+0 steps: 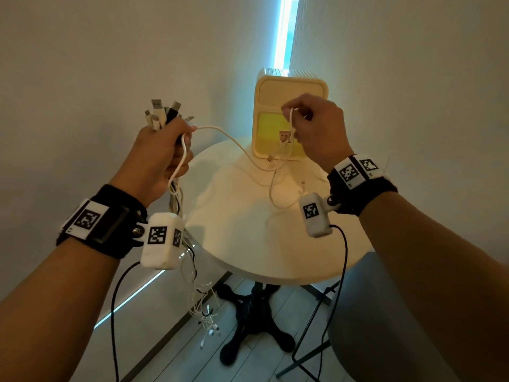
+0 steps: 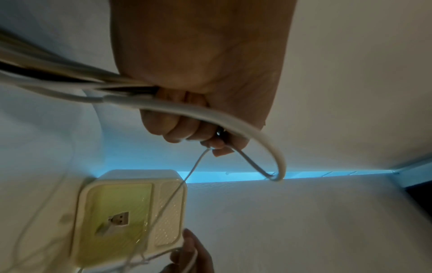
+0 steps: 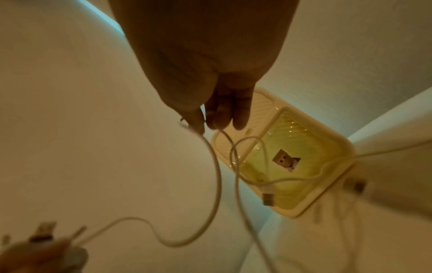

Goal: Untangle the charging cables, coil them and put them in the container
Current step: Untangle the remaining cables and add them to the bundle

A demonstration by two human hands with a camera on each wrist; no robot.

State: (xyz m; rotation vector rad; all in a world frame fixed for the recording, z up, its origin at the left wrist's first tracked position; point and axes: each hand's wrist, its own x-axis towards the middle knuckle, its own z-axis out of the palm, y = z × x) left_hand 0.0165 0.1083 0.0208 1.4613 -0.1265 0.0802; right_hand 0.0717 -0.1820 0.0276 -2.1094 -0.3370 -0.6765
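Early stage, by the look of it. Left hand (image 1: 162, 150) is gripping the cable bundle (image 1: 162, 114), tails dangling floorward. Right hand (image 1: 311, 125) is pinching one white cable (image 1: 237, 146) above the far container (image 1: 292, 114). Coiling and stowing apparently not begun.

— Obscured items?
— My left hand (image 1: 162, 150) hides where the gripped bundle of white and black cables (image 1: 176, 199) crosses; dangling plug ends too small. Right-wrist view: foreground USB plugs (image 3: 43, 230) blurred.
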